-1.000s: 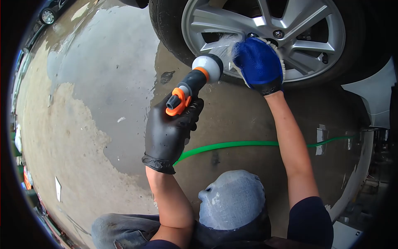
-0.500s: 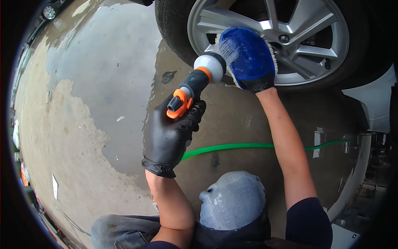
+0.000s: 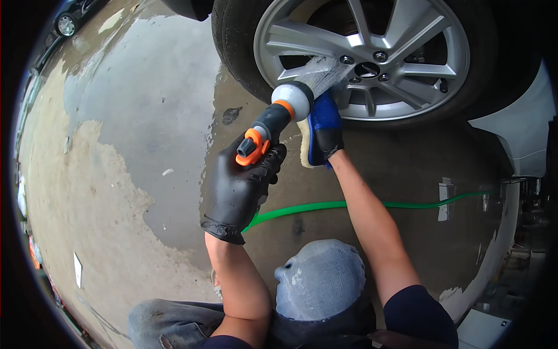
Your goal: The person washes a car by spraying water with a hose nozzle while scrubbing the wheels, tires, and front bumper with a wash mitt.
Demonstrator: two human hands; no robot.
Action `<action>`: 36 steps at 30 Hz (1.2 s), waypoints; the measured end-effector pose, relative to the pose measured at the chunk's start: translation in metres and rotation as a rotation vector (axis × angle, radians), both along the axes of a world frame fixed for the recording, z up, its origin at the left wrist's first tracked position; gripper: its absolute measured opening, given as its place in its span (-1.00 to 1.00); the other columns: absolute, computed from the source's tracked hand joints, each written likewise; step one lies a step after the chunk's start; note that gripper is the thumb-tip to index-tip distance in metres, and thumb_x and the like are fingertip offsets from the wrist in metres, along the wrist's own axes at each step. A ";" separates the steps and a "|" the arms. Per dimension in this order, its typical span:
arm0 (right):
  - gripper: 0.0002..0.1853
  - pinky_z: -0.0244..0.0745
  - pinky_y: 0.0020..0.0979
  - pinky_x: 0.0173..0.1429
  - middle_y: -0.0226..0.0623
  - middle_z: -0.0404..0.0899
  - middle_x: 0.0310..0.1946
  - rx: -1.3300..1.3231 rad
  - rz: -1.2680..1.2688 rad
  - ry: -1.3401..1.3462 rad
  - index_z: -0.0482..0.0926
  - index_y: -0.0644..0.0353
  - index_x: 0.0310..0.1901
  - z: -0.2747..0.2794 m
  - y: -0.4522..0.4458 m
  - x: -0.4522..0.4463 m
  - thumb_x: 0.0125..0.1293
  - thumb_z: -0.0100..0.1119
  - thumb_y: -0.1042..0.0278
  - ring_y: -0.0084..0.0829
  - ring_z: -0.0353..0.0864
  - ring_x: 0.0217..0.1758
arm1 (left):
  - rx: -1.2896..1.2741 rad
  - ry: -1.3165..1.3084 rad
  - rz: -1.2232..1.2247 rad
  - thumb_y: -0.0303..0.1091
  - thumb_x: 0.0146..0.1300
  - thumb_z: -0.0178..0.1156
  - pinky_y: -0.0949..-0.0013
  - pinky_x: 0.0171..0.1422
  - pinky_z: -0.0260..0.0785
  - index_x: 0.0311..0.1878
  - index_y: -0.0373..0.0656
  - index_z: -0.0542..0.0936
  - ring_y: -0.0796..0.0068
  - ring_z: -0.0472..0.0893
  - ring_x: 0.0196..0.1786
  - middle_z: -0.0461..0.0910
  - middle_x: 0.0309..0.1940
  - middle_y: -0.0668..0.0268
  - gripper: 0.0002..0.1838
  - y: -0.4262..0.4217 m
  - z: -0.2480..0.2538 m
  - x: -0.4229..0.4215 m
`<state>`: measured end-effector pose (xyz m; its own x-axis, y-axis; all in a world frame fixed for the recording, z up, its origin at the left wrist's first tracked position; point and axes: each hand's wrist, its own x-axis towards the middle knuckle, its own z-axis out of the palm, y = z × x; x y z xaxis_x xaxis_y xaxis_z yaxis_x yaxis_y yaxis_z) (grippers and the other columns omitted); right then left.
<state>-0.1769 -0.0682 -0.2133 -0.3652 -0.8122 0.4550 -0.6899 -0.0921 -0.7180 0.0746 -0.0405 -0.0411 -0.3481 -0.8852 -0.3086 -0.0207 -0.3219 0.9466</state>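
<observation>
In a black glove, my left hand [image 3: 241, 180] is wrapped round a spray nozzle [image 3: 276, 116] with a white and orange head. Water fans out of it onto the silver wheel rim [image 3: 407, 70]. My right hand [image 3: 326, 136] is inside a blue wash mitt [image 3: 325, 119] with cream pile, at the lower left edge of the wheel, just right of the nozzle head. The mitt and a black cuff hide its fingers. The centre cap [image 3: 367, 70] and lug nuts show uncovered.
A green hose [image 3: 302, 207] runs from my left hand across the wet floor [image 3: 174, 116] to the right. The black tyre [image 3: 238, 58] surrounds the rim. My denim-covered knee [image 3: 319, 279] is at the bottom, and another car [image 3: 67, 24] stands at the far upper left.
My right hand and the mitt have moved left and down, off the wheel's centre, and the mitt has turned edge-on. My left hand has barely moved. The wheel's centre is now uncovered.
</observation>
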 end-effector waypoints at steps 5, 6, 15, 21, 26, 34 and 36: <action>-0.37 0.16 -0.06 0.67 -0.07 0.33 0.55 0.096 -0.104 0.591 0.30 0.14 0.57 0.036 0.013 0.022 0.53 0.10 0.22 -0.03 0.31 0.60 | -0.006 -0.022 0.025 -0.41 0.37 0.33 0.40 -0.36 0.47 0.06 -0.36 0.66 0.49 0.64 -0.45 0.65 -0.42 0.29 -0.72 -0.001 0.006 0.012; -0.34 0.10 -0.01 0.71 -0.06 0.28 0.58 0.004 -0.166 0.728 0.26 0.13 0.60 0.035 0.014 0.021 0.51 0.12 0.23 -0.01 0.27 0.62 | 0.002 -0.026 0.028 -0.41 0.37 0.33 0.40 -0.36 0.47 0.06 -0.36 0.66 0.49 0.64 -0.45 0.65 -0.42 0.29 -0.72 0.001 0.009 0.014; -0.63 0.40 -0.14 0.45 0.02 0.61 0.12 -0.530 -0.120 0.292 0.59 0.25 0.14 0.120 -0.094 0.070 0.32 0.22 0.34 0.02 0.54 0.29 | -0.086 0.080 0.237 -0.41 0.37 0.35 0.45 -0.44 0.36 0.01 -0.34 0.66 0.53 0.59 -0.50 0.64 -0.45 0.30 -0.76 0.004 0.018 0.007; -0.44 0.14 0.01 0.69 0.11 0.48 0.40 -0.011 -0.135 0.667 0.46 0.30 0.42 0.118 -0.041 -0.003 0.46 0.15 0.26 0.07 0.39 0.53 | -0.104 0.099 0.229 -0.44 0.37 0.33 0.44 -0.40 0.39 0.03 -0.36 0.65 0.50 0.62 -0.46 0.65 -0.42 0.29 -0.75 -0.001 0.023 0.019; -0.75 0.43 -0.05 0.41 0.02 0.70 -0.06 -0.402 -0.238 0.586 0.68 0.30 -0.04 0.133 -0.077 0.050 0.30 0.23 0.38 0.06 0.61 0.19 | -0.112 0.063 0.166 -0.40 0.38 0.32 0.39 -0.36 0.47 0.09 -0.36 0.64 0.45 0.66 -0.45 0.66 -0.40 0.26 -0.70 -0.001 0.011 0.015; -0.72 0.50 -0.04 0.26 -0.14 0.66 -0.04 -0.257 -0.280 0.937 0.65 0.11 0.04 0.097 -0.032 -0.039 0.36 0.21 0.24 -0.13 0.65 0.13 | -0.217 0.037 0.167 -0.33 0.43 0.27 0.37 -0.28 0.52 0.20 -0.37 0.62 0.38 0.68 -0.42 0.65 -0.38 0.25 -0.61 0.003 0.020 0.013; -0.76 0.54 -0.04 0.10 -0.18 0.66 -0.08 0.003 -0.317 1.031 0.64 0.09 -0.01 0.097 -0.005 -0.068 0.36 0.20 0.24 -0.15 0.68 0.03 | -0.215 0.039 0.149 -0.35 0.43 0.25 0.38 -0.25 0.51 0.19 -0.38 0.62 0.39 0.68 -0.41 0.66 -0.38 0.24 -0.63 0.006 0.021 0.014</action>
<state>-0.2453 -0.0733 -0.1160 -0.0014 -0.7495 0.6620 -0.9545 0.1984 0.2227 0.0883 -0.0344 -0.0197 -0.2170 -0.9714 -0.0964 0.0494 -0.1095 0.9928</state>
